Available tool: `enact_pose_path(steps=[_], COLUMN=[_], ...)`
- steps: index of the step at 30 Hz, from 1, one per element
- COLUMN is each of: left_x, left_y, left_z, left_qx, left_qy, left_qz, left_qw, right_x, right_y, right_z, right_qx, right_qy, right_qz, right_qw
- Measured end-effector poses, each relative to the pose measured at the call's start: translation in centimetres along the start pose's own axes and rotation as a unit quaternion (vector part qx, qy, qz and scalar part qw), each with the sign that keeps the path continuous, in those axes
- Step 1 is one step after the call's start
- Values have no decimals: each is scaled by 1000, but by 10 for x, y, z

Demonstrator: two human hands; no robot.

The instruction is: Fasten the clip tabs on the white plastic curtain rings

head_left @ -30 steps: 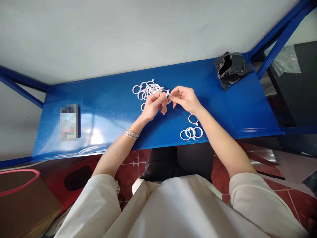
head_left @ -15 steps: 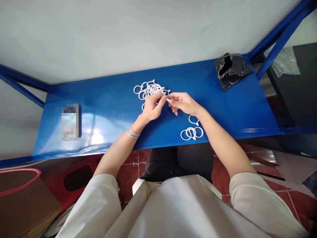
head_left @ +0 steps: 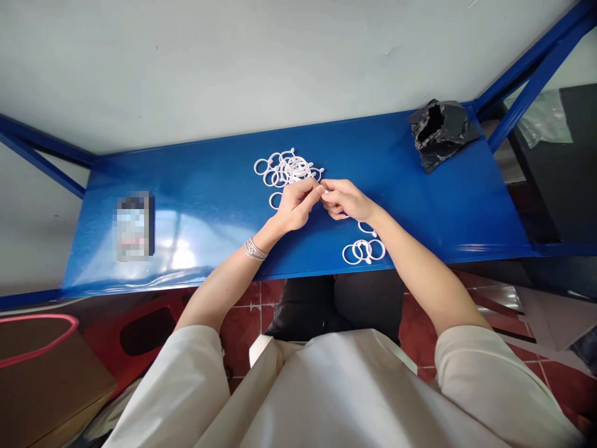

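My left hand [head_left: 295, 205] and my right hand [head_left: 346, 199] meet at the fingertips above the blue shelf, pinching a small white plastic piece that they almost entirely hide. It looks like part of a split ring. Just beyond them lies a tangled pile of white plastic rings [head_left: 288, 169], and one loose ring [head_left: 275, 200] sits by my left hand. Below my right hand are a single ring [head_left: 367, 228] and a small overlapping group of rings [head_left: 362, 250].
The blue metal shelf [head_left: 209, 249] runs across the view against a pale wall. A crumpled black plastic bag [head_left: 438, 132] sits at its right end, and a blurred rectangular object [head_left: 134, 226] lies at the left. Below are red floor tiles and a cardboard box [head_left: 41, 373].
My hands have closed in together, and the white piece showing between my fingertips earlier is now nearly hidden. The view has shifted slightly.
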State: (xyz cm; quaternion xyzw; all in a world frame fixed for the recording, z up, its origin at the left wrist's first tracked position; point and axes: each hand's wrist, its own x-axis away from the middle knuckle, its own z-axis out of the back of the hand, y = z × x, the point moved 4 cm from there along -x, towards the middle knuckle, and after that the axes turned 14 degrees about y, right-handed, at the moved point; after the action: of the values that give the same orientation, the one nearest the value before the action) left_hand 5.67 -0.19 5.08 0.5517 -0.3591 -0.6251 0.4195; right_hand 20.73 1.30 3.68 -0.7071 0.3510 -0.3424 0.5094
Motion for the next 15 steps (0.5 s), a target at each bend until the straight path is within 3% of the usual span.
enact_pose_path(steps=[5,9,10,12,15], left_x=[-2,-10,-13,-20,-29], left_y=[0,-6,-9,-15,-25], left_z=[3,24,31,42,55], left_qx=[-18,-82,-108,-165,-228], left_qy=[6,104,125,149,162], left_qz=[-26,-61,-71,-92,-108], left_qw=[999,989,984,971,954], right_x=[-2,4,6,12,18], right_y=[-7,-29,-32,-32,-28], right_z=[5,47,62,88,111], right_qx=[79,250,314,412,465], right_qy=[19,89,98,40,-34], right_qz=[57,114,94,17,-32], right_qw=[995,957,940,910,884])
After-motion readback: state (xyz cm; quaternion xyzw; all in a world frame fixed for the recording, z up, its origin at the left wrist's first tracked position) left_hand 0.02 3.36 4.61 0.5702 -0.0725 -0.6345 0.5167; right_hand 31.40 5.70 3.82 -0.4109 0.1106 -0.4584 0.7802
